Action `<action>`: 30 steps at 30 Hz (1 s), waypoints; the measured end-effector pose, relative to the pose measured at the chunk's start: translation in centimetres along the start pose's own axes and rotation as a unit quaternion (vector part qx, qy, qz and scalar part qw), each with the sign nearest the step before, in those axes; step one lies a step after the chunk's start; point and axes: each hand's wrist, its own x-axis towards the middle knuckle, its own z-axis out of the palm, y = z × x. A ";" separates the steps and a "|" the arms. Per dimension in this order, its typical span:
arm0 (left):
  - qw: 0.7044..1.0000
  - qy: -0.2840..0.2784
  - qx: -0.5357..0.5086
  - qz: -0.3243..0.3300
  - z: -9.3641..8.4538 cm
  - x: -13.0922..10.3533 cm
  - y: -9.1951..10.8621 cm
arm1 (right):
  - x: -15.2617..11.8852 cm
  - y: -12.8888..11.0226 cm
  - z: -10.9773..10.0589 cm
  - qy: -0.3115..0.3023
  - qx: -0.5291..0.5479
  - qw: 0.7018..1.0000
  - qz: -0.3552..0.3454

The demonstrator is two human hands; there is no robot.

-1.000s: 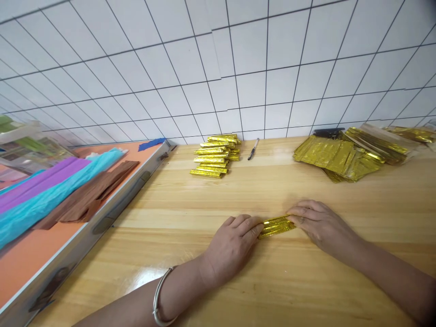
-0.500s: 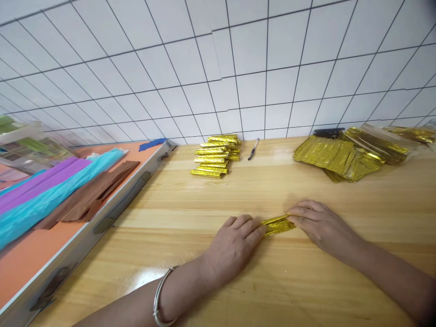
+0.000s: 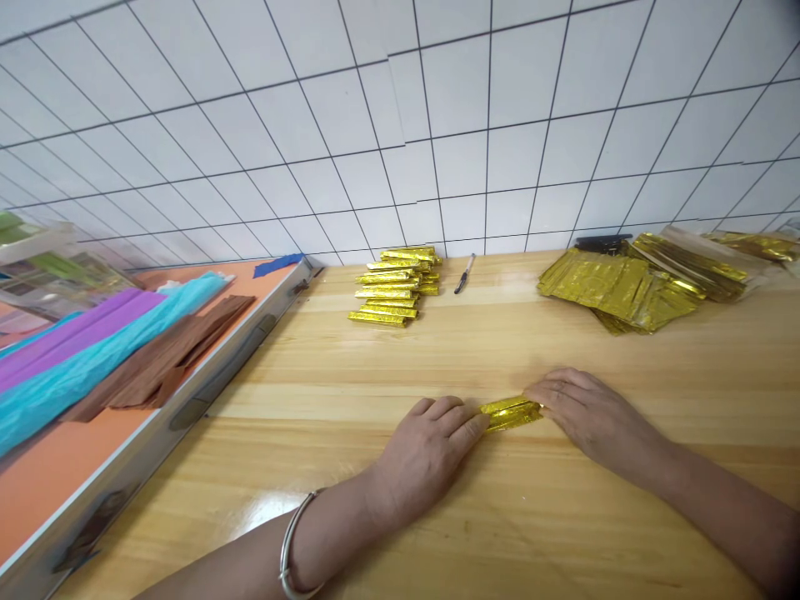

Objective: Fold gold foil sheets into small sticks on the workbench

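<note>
Fingers [image 3: 478, 419] of 2 hands grasp a gold foil strip [image 3: 511, 412] — 1 per end.

The scene is bright and evenly lit. A white glare spot marks the table [image 3: 312, 375] at lower left, and the gold foil strip [image 3: 512, 413] glints. Faint, soft shadows edge the right hand [image 3: 578, 408]. The wall [image 3: 456, 92] lines splay with wide-angle distortion; the far left looks smeared, the upper-right corner dark.

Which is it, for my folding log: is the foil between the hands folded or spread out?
Folded, at least partly: the foil is a narrow creased strip between the left hand and right hand.
</note>
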 end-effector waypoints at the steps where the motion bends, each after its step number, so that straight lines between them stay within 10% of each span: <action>1: 1.000 0.001 0.001 0.001 0.0 0.0 0.0 | -0.1 0.1 0.0 -0.005 -0.002 1.000 -0.004; 30: 0.996 0.006 0.058 0.067 -0.8 -0.3 -0.1 | 0.6 0.5 -0.3 -0.014 0.110 0.992 0.055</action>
